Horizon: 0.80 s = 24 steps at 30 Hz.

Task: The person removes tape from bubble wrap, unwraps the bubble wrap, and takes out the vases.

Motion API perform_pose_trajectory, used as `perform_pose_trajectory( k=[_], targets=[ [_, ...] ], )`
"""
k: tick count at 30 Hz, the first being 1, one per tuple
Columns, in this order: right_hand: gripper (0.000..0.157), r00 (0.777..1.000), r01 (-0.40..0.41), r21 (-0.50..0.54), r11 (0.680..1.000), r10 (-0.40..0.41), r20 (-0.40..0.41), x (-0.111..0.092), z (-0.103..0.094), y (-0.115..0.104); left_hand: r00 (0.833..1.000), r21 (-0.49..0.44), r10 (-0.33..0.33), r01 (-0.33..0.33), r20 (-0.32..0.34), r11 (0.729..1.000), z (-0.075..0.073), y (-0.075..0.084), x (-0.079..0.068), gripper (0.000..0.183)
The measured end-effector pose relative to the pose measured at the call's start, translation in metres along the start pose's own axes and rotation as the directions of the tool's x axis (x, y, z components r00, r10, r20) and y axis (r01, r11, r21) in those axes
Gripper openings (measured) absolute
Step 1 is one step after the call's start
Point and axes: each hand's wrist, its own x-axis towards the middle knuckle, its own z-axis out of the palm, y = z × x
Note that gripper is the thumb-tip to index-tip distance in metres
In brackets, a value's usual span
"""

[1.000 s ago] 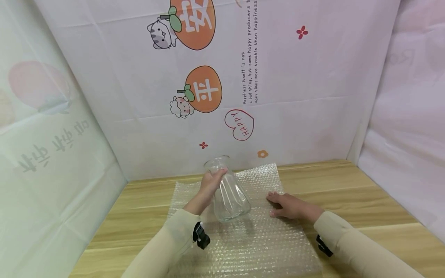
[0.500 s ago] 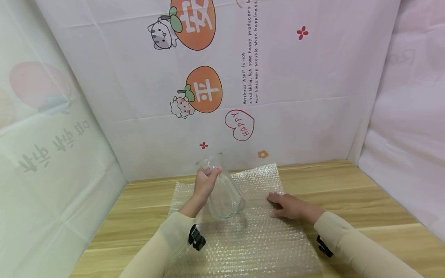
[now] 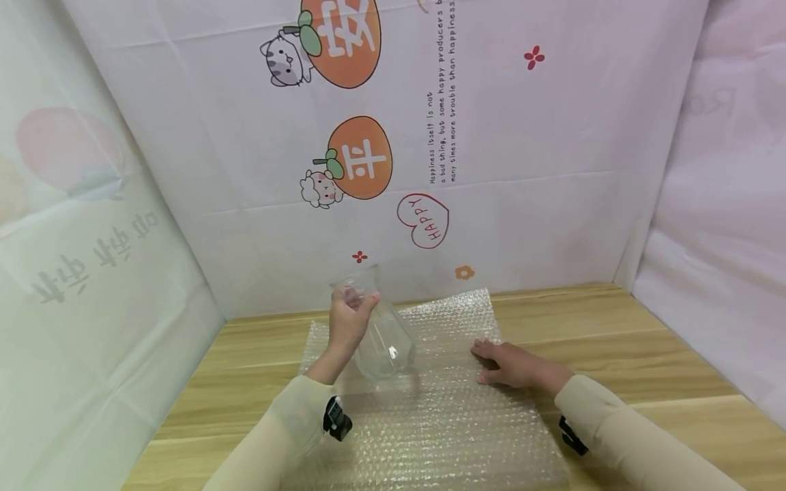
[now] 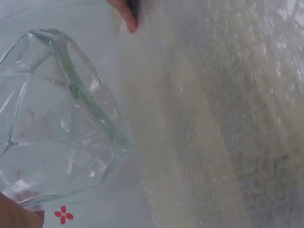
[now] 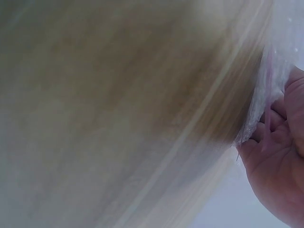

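A clear glass vase (image 3: 388,344) with a flared mouth and a wide base is tilted, its mouth leaning up and left. My left hand (image 3: 347,322) grips it round the neck. Beneath the vase lies a sheet of bubble wrap (image 3: 436,429); whether the base touches it I cannot tell. My right hand (image 3: 506,363) rests on the sheet's right edge with relaxed fingers. In the left wrist view the faceted glass of the vase (image 4: 71,118) fills the left side. The right wrist view has the palm of my right hand (image 5: 278,161) against the wrap's edge.
The wood-grain table (image 3: 589,327) carries the wrap and shows on both sides of it. A white printed cloth (image 3: 528,204) hangs behind, close to the table's back edge. More cloth hangs at the left (image 3: 92,273) and right.
My left hand has carried the vase to the left, and its base has risen slightly in view. The right hand and the bubble wrap stay where they were.
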Motion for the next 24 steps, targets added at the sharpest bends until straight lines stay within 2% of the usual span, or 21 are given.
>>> perform_pose_trajectory(
  k=[4,12,15,20,24],
  targets=[
    [0.07,1.0,0.007,-0.002,1.0,-0.007,-0.001,0.0,-0.001,-0.003,0.997,0.021,0.069,-0.068,-0.027,0.997,-0.005,0.001,0.001,0.041],
    [0.071,1.0,0.002,-0.002,1.0,-0.002,0.003,0.0,0.0,-0.001,0.981,0.009,0.172,-0.171,-0.085,0.985,-0.014,0.0,0.005,0.04],
    [0.07,1.0,0.001,-0.001,1.0,-0.001,0.006,0.001,0.0,0.0,0.975,0.017,0.198,-0.198,-0.1,0.98,-0.018,-0.002,0.008,0.044],
    [0.07,1.0,0.003,-0.01,1.0,-0.003,0.01,0.001,0.0,0.0,0.967,0.027,0.235,-0.233,-0.097,0.972,-0.025,-0.005,0.01,0.062],
    [0.069,1.0,-0.008,0.001,1.0,0.008,0.011,0.001,-0.001,-0.003,0.957,0.008,0.274,-0.275,-0.098,0.961,-0.031,-0.006,0.009,0.068]
  ],
)
